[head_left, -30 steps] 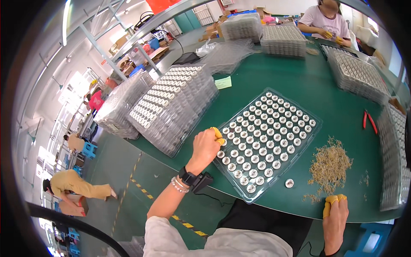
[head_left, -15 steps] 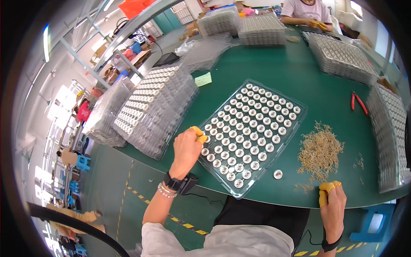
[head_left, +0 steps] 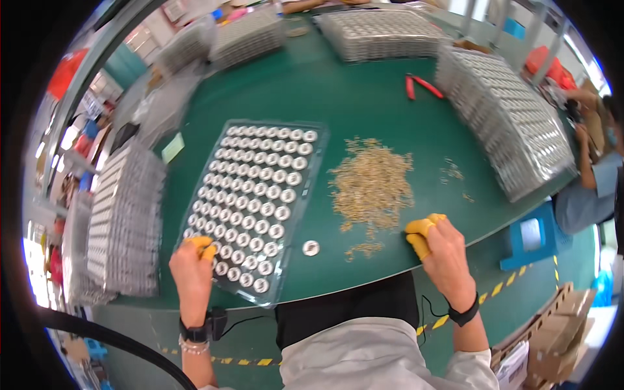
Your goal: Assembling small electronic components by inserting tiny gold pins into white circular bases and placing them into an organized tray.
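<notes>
My left hand (head_left: 192,276), with yellow finger covers, is at the near left corner of a clear plastic tray (head_left: 276,286). Its fingers are closed; whatever is between them is hidden. Rows of round silvery parts (head_left: 260,188) with dark centres fill the tray. One loose round part (head_left: 311,247) lies on the table right of the tray. My right hand (head_left: 445,257), also in yellow finger covers, is curled in a pinch by the near right side of a heap of tiny brass-coloured pieces (head_left: 374,185). I cannot make out anything in that pinch.
Stacks of filled clear trays stand at the left (head_left: 130,221), the right (head_left: 510,120) and the far side (head_left: 380,32). Red-handled pliers (head_left: 419,87) lie beyond the heap. A few small pieces (head_left: 452,171) are scattered right of it. A blue stool (head_left: 536,237) and another person (head_left: 591,188) are at the right.
The view has swung to the right, shifting the table leftward in the picture. My left hand stays at the tray's left edge, closer to its near corner; my right hand remains pinched beside the heap.
</notes>
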